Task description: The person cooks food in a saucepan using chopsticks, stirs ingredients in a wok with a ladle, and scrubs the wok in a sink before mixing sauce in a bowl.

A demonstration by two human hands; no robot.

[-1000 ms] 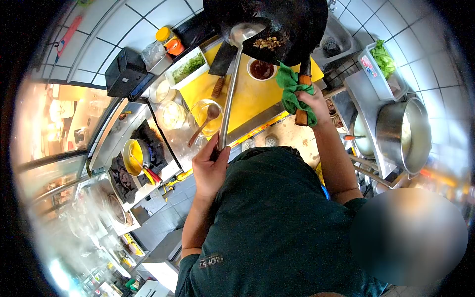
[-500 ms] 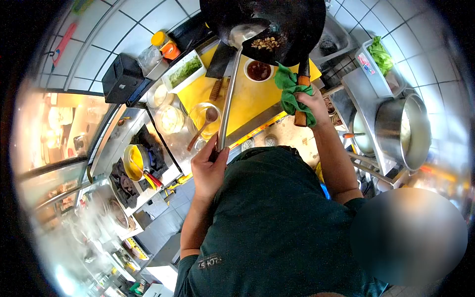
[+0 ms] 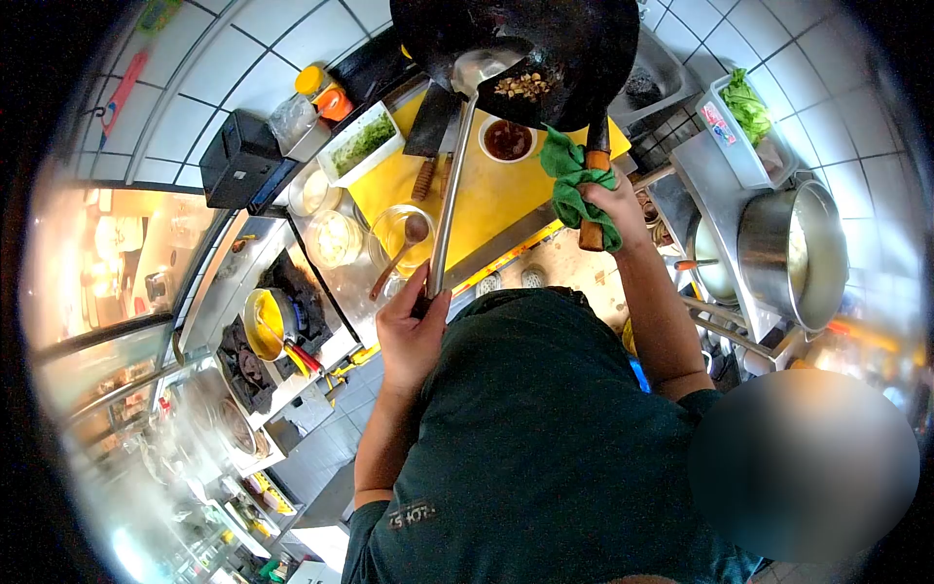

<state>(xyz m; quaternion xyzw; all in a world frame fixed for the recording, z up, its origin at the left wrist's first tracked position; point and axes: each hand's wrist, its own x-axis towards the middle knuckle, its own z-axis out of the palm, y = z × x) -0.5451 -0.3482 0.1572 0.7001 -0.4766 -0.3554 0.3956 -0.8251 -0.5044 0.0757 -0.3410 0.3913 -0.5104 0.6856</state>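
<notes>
My left hand [image 3: 409, 341] is closed around the end of a long-handled metal ladle [image 3: 451, 204]. The ladle's bowl rests inside a black wok [image 3: 584, 58], beside a small heap of browned chopped bits [image 3: 522, 88]. With my right hand [image 3: 617, 206] I grip the wok's wooden handle [image 3: 592, 234], and a green cloth [image 3: 567, 175] is bunched in the same hand. Under the wok's near rim stands a white bowl of dark red-brown sauce [image 3: 508, 140]. A cleaver [image 3: 428, 127] lies beside it, partly covered by the ladle handle.
A yellow cutting board [image 3: 389, 185] carries the bowl and cleaver. At left are a container of chopped greens [image 3: 360, 148], a clear bowl with a spoon [image 3: 401, 232], and a pan [image 3: 263, 316] on a stove. A large pot [image 3: 764, 248] and a bin of leafy greens [image 3: 747, 109] stand at right.
</notes>
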